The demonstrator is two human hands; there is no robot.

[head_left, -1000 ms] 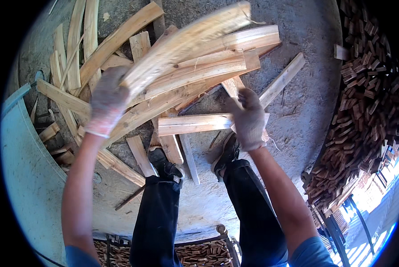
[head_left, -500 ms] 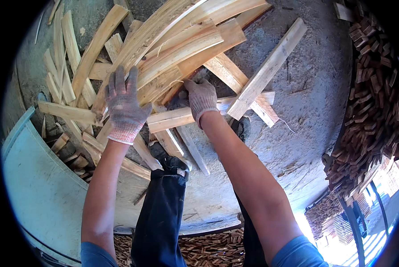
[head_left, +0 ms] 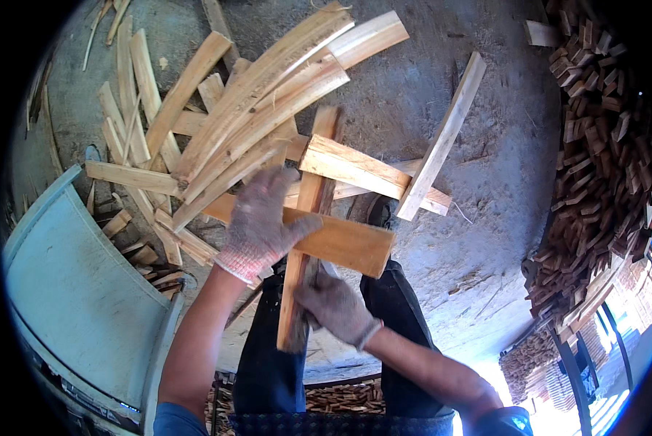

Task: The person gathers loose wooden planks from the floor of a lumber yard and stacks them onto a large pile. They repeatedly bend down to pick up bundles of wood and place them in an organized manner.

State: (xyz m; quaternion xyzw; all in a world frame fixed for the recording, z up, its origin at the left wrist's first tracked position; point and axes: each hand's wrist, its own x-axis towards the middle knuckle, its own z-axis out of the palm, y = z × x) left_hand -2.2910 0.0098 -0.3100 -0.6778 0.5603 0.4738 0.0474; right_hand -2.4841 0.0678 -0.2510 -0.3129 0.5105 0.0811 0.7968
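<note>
My left hand, in a pale knitted glove, lies on a tan wooden board that runs crosswise. Its fingers are stretched out and a little blurred; its thumb rests on the board. My right hand, gloved too, is closed round the near part of a long wooden board with a dark, rough edge. That long board passes beneath the crosswise one, and its ends are blurred. Just beyond, a short pale board lies across it. To the left my left hand is close to a heap of long boards.
A greyish narrow board leans over others at the right. Stacked wood pieces line the right side. A pale blue metal panel stands at the left, with offcuts beside it. My legs are directly below the boards.
My right hand has drawn the long board toward me out of the heap. My left hand has moved right and nearer, onto the crosswise board. Some boards in the heap have shifted.
</note>
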